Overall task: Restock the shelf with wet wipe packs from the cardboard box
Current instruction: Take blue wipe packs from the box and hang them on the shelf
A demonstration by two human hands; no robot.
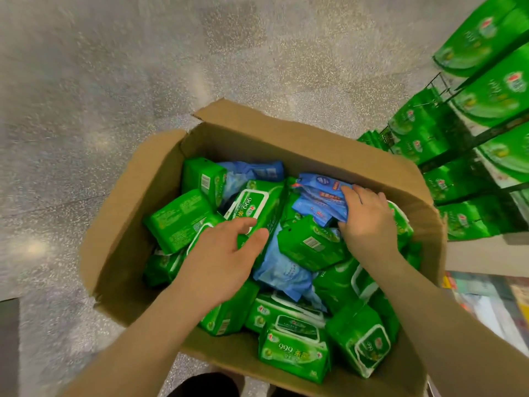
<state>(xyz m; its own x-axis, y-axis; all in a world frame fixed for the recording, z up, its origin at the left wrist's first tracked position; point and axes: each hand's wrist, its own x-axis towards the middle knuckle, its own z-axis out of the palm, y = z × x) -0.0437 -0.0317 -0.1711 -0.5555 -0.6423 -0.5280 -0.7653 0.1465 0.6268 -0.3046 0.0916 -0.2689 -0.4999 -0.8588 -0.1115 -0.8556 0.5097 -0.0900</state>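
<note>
Picking step: right hand [367,216] grips blue packs [317,196] at centre; left hand [223,253], fingers relaxed, reaches a green pack [252,207]; lifting shelfward likely follows.

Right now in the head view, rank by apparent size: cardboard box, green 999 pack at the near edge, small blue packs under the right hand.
1. cardboard box, largest.
2. green 999 pack, though it lies nearer the camera.
3. small blue packs, each smallest; partly covered by the right hand.
</note>
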